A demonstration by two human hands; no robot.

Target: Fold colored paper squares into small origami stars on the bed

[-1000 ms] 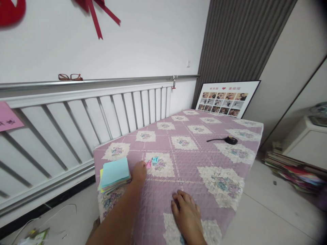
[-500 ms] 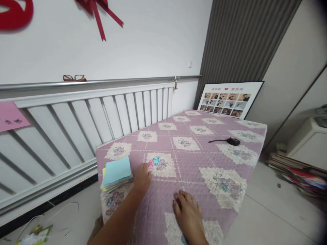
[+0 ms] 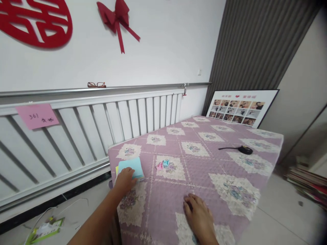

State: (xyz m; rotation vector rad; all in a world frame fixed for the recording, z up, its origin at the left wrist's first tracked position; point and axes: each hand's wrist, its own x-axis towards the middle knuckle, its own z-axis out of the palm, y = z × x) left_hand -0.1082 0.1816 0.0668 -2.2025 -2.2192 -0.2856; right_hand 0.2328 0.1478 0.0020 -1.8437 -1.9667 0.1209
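At the table's left side lies a stack of coloured paper sheets (image 3: 136,166), light blue on top with a yellow edge showing. My left hand (image 3: 125,179) rests on the stack's near left part, fingers laid over the blue sheet and not visibly gripping it. Just right of the stack, two small folded papers, one pink (image 3: 159,166) and one blue (image 3: 166,163), sit side by side on a white floral patch. My right hand (image 3: 198,215) lies palm down on the tablecloth near the front, its fingers slightly bent and holding nothing visible.
A purple quilted cloth (image 3: 163,200) covers the table. Farther right is a black object with a strap (image 3: 245,149). A white radiator (image 3: 122,117) runs along the left; glasses (image 3: 96,85) sit on its pipe. A photo board (image 3: 240,109) leans at the back.
My left hand has moved left from the pink folded paper onto the paper stack. My right hand stays on the cloth. The view has shifted left and up.
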